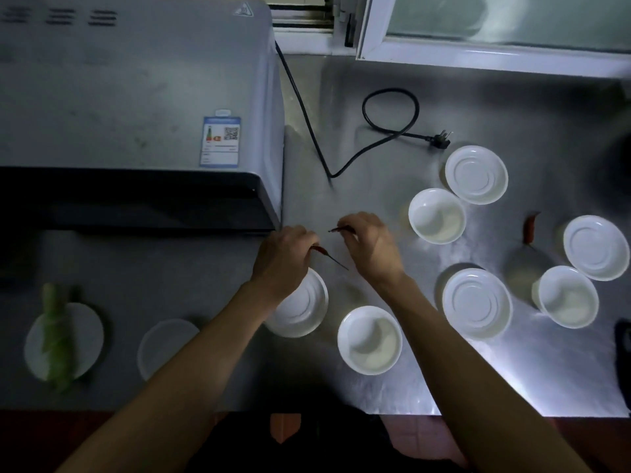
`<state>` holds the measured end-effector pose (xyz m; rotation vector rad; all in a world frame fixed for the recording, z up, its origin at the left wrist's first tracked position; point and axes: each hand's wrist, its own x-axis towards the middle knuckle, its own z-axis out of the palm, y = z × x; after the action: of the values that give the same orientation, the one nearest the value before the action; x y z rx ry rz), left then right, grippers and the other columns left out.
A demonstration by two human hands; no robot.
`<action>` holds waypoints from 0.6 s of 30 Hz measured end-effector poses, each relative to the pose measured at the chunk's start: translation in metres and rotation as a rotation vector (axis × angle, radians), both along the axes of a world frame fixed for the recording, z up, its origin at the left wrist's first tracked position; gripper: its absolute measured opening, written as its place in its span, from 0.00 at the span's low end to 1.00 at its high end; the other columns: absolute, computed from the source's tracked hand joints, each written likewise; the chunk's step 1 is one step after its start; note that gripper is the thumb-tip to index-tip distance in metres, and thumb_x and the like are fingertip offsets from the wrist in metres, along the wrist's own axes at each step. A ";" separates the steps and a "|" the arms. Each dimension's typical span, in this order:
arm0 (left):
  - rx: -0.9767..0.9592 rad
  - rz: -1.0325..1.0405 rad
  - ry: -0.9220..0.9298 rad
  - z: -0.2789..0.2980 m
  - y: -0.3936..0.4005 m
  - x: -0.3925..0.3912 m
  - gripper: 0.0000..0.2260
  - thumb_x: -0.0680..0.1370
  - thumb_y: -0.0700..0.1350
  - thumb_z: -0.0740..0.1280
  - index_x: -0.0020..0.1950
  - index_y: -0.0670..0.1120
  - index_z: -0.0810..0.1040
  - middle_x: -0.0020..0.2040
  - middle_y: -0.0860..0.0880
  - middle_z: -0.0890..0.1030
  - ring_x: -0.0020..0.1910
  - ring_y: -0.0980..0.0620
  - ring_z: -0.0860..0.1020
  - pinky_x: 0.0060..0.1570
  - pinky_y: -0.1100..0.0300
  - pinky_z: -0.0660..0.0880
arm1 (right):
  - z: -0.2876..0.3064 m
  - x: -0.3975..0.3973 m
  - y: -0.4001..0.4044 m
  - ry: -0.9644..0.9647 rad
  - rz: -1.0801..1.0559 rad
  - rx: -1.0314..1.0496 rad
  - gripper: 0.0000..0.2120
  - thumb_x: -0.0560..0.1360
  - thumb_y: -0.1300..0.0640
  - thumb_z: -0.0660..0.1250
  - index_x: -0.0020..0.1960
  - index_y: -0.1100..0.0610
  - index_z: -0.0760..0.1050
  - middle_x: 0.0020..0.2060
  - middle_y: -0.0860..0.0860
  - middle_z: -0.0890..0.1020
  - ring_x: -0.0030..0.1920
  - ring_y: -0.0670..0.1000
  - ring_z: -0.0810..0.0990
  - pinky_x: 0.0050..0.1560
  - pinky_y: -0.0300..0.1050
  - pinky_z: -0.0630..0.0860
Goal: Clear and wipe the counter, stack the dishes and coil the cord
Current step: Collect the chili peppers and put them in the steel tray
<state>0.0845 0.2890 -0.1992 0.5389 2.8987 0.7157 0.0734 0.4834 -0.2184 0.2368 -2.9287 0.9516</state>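
Note:
My left hand (285, 257) pinches a thin red chili (324, 254) above the steel counter (392, 387). My right hand (370, 245) pinches a second chili (341, 229) just beside it. Another red chili (531, 228) lies on the counter to the right. White saucers (476, 174) (477, 303) (596, 247) and white bowls (437, 216) (369, 340) (568, 297) are scattered around. One saucer (307, 308) sits partly under my left wrist. A black cord (382, 131) loops across the back of the counter to its plug (440, 139).
A grey appliance (136, 97) fills the left back. Front left, a green vegetable (56, 336) lies across a round plate (85, 336), beside another round dish (164, 346). A window frame (478, 56) runs along the back right. A dark object (623, 353) pokes in at the right edge.

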 end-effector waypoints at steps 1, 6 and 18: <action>0.007 -0.010 0.012 0.002 -0.006 0.006 0.07 0.80 0.38 0.63 0.46 0.44 0.80 0.40 0.47 0.77 0.37 0.47 0.73 0.36 0.52 0.73 | 0.003 0.005 -0.006 0.010 -0.003 -0.017 0.04 0.74 0.63 0.69 0.48 0.60 0.81 0.41 0.56 0.82 0.42 0.60 0.79 0.43 0.55 0.77; 0.021 -0.004 0.069 0.009 -0.048 0.035 0.04 0.76 0.38 0.66 0.45 0.46 0.79 0.41 0.47 0.77 0.39 0.45 0.75 0.39 0.50 0.72 | 0.019 0.037 -0.040 0.029 -0.054 -0.070 0.05 0.74 0.64 0.70 0.49 0.59 0.81 0.42 0.55 0.83 0.43 0.58 0.79 0.44 0.51 0.77; 0.046 0.183 0.167 0.053 -0.238 0.141 0.08 0.75 0.41 0.63 0.47 0.49 0.82 0.44 0.50 0.80 0.42 0.45 0.78 0.42 0.49 0.76 | 0.080 0.118 -0.221 0.124 0.141 -0.070 0.09 0.71 0.69 0.69 0.47 0.58 0.82 0.43 0.54 0.83 0.45 0.55 0.79 0.47 0.44 0.74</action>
<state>0.2259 0.0514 -0.1461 0.3564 3.1250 0.7984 0.1914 0.2623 -0.1382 0.4863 -2.7911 1.0156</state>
